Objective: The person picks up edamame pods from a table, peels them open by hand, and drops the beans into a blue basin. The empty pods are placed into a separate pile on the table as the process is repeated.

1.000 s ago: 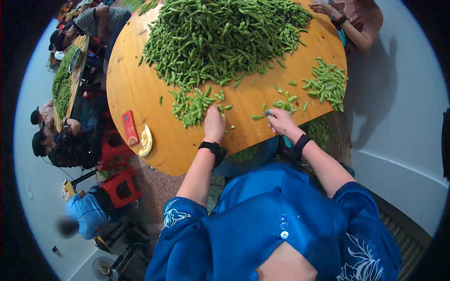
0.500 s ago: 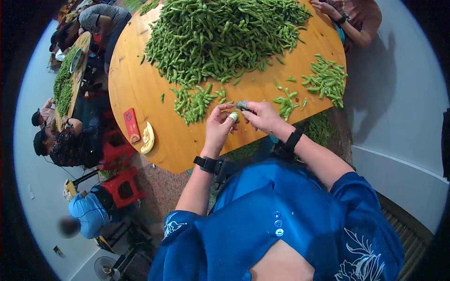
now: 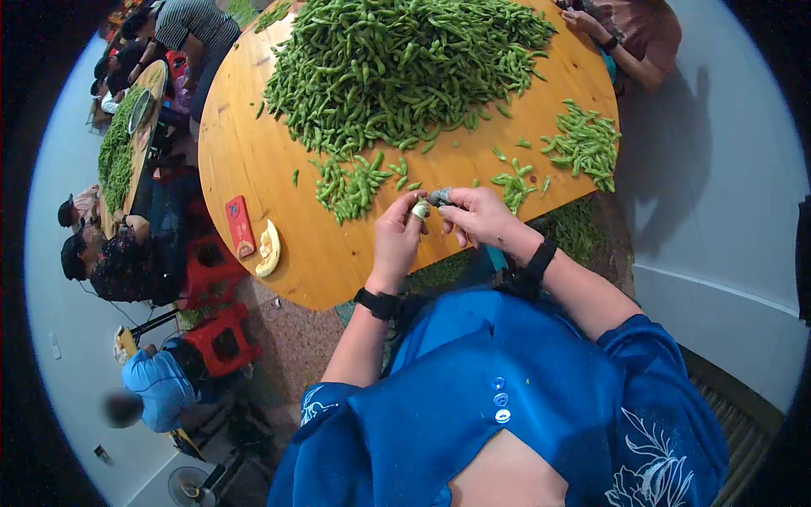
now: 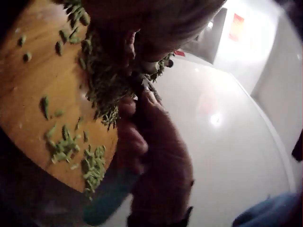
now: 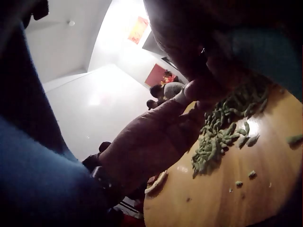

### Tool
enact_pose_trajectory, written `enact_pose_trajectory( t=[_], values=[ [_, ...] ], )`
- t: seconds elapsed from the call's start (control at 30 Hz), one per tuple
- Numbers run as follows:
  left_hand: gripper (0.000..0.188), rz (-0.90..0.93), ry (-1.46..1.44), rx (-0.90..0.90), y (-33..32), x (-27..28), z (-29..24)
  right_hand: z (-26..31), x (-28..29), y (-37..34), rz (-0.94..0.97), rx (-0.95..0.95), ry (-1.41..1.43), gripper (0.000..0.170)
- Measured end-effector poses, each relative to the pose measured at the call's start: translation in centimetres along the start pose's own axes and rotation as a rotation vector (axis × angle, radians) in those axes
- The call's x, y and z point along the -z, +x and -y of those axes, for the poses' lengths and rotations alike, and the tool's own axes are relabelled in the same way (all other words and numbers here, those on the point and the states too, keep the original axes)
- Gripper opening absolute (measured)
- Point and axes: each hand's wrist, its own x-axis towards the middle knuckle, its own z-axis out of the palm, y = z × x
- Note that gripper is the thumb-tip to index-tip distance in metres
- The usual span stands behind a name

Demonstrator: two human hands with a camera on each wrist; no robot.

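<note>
Above the near table edge, my left hand and right hand meet at the fingertips. The left thumb has a pale wrap; thumb and finger pinch a small green thing, mostly hidden. My right hand, also seen in the left wrist view, pinches a small dark-grey object with a metallic glint, its shape unclear. Beyond the left hand is a small pile of green pods; to the right lie a few pods and another pile. A large heap covers the far part of the table.
A red packet and a yellow peel lie at the table's left edge. Someone sits at the far right. Red stools, several people and another pod-covered table are at the left.
From the pods, my left hand has come back toward me, and my right hand has moved left to meet it. Over the last half second their tips have drawn closer together.
</note>
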Motion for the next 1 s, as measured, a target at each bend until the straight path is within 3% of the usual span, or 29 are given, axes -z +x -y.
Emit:
enact_pose_trajectory(
  t=[0.03, 0.07, 0.13, 0.37, 0.77, 0.93, 1.0],
  values=[
    [0.027, 0.014, 0.193, -0.076, -0.2, -0.1, -0.2, -0.1, 0.1, 0.1, 0.035, -0.006, 0.017, 0.017],
    [0.027, 0.019, 0.194, -0.078, -0.2, 0.0, -0.1, -0.2, 0.2, 0.2, 0.071, -0.013, 0.034, 0.016],
    [0.034, 0.039, 0.455, -0.274, -0.3, 0.0, 0.1, 0.1, 0.4, 0.1, 0.083, -0.042, 0.048, 0.016],
    [0.037, 0.023, 0.477, -0.278, -0.8, -1.2, 0.0, 0.0, 0.9, -0.1, 0.123, -0.085, 0.081, 0.016],
    [0.029, 0.094, 0.156, -0.135, -0.7, -1.4, 1.0, -1.2, 0.9, -0.2, 0.059, -0.207, 0.349, 0.010],
    [0.031, 0.175, -0.413, 0.116, -0.2, -0.9, 1.7, -1.2, 1.6, 0.2, 0.116, -0.217, 0.372, 0.011],
    [0.033, 0.185, -0.447, 0.129, 0.0, -0.8, 1.9, -1.3, 1.9, 0.5, 0.131, -0.230, 0.367, 0.012]
  ],
)
